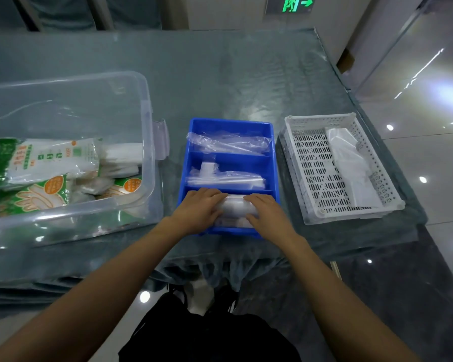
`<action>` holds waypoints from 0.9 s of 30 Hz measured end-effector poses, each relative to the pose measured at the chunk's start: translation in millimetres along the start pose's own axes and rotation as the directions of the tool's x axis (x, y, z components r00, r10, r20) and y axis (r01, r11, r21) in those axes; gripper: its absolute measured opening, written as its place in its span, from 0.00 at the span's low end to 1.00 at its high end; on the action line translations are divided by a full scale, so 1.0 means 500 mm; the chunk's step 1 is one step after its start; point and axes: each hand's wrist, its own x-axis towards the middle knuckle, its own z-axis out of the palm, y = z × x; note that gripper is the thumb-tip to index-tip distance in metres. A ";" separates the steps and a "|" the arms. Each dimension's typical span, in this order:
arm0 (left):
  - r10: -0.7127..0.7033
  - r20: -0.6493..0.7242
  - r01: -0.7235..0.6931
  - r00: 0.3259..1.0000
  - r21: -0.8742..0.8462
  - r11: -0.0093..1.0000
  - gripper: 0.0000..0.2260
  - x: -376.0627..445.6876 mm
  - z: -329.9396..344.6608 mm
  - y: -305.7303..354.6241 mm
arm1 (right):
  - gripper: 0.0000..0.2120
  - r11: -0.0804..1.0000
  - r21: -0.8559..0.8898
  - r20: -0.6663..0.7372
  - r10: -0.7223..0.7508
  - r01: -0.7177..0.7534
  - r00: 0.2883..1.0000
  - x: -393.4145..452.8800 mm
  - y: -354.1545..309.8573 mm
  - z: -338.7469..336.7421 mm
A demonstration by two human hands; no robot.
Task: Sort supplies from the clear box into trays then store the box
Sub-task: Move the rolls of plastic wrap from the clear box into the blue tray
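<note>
A clear plastic box [147,142] sits at the left, holding several green-and-white glove packets [50,158] and white packs. In the middle is a blue tray [271,142] with three compartments; the far two hold clear plastic-wrapped items [228,142]. My left hand [199,211] and my right hand [267,214] both press on a clear-wrapped white pack [236,207] in the nearest compartment. To the right stands a white perforated basket [311,168] with white bagged items [348,163] inside.
The table [220,74] is covered with a grey-green cloth under clear film; its right edge drops to a glossy floor [429,152]. The box's latch [161,138] sticks out toward the blue tray.
</note>
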 end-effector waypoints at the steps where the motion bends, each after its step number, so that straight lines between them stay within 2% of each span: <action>1: 0.001 -0.004 -0.001 1.000 -0.015 1.000 0.20 0.001 -0.012 0.003 | 0.24 1.000 -0.014 0.012 0.002 -0.002 1.000 0.006 -0.001 -0.008; 5: 0.039 -0.079 -0.037 0.996 0.032 0.999 0.18 0.004 -0.078 0.022 | 0.22 1.000 0.016 -0.028 0.008 -0.007 1.000 0.020 -0.021 -0.061; 9: 0.129 -0.228 -0.098 0.965 0.143 0.985 0.17 0.010 -0.168 0.052 | 0.20 0.995 0.088 -0.195 0.055 -0.039 0.979 0.040 -0.057 -0.156; 14: 0.187 -0.320 -0.138 0.929 0.171 0.976 0.16 -0.005 -0.289 0.064 | 0.18 0.993 0.109 -0.343 0.088 -0.053 0.935 0.047 -0.124 -0.237; 20: 0.142 -0.359 -0.090 0.922 0.158 0.983 0.15 -0.081 -0.400 -0.031 | 0.18 0.994 0.109 -0.374 0.040 0.001 0.927 0.036 -0.265 -0.248; 27: -0.036 -0.371 0.073 0.928 0.087 0.994 0.15 -0.231 -0.437 -0.223 | 0.18 0.995 0.031 -0.324 -0.084 0.099 0.942 0.053 -0.471 -0.201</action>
